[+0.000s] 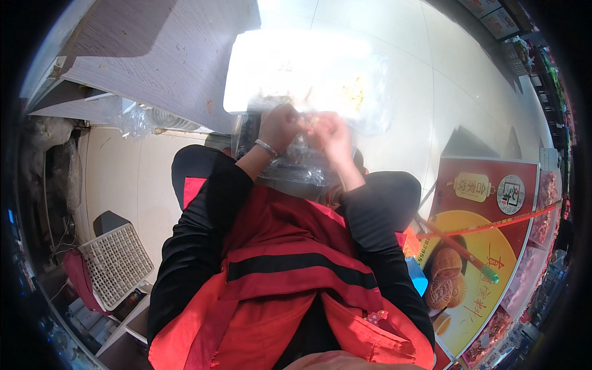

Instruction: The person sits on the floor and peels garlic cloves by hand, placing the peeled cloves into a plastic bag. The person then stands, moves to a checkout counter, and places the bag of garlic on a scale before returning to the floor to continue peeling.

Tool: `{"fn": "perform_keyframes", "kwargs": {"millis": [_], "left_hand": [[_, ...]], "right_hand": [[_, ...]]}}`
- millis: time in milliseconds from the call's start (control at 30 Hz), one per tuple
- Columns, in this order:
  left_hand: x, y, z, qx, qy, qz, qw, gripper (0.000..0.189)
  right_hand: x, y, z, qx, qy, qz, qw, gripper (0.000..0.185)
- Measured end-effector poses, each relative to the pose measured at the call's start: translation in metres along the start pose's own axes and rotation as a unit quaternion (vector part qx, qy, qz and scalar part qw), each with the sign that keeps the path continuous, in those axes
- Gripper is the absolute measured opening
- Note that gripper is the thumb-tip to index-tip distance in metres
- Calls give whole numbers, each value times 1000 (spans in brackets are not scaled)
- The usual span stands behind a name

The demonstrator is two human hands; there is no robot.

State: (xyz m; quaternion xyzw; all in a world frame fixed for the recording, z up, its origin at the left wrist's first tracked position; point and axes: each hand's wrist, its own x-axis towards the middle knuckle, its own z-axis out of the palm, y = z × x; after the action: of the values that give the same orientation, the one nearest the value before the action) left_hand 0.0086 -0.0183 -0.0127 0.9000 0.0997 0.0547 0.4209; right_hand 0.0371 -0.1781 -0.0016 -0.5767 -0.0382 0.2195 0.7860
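Note:
My left hand [280,122], with a silvery bracelet [266,148] at its wrist, meets my right hand [330,132] at the fingertips. Between them they pinch a small piece, too blurred and sunlit to identify. A spot of orange-red shows by my right fingers. Just beyond the hands lies a white foam box or lid [240,78], largely washed out by glare, with dark bits near its front edge. Yellowish pieces [354,95] in clear plastic sit on its right. Under my hands is a dark container [245,134] lined with clear plastic film [305,173]; its contents are unclear.
A grey wood-grain cabinet panel [152,60] stands at left, clear plastic bags [134,120] on its shelf. A white lattice basket [118,266] is at lower left. A printed mooncake board [485,249], crossed by a green-tipped red stick [462,249], is at right. Pale tiles [407,120] form the floor.

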Motion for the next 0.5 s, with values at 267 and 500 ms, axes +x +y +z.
{"fn": "perform_keyframes", "kwargs": {"millis": [267, 500], "left_hand": [[0, 5, 0, -76, 58, 123, 988, 17], [1, 4, -5, -4, 14, 174, 985, 18]], "right_hand": [[5, 7, -5, -47, -4, 9, 999, 22], [3, 9, -6, -149, 6, -19, 989, 14]]}}
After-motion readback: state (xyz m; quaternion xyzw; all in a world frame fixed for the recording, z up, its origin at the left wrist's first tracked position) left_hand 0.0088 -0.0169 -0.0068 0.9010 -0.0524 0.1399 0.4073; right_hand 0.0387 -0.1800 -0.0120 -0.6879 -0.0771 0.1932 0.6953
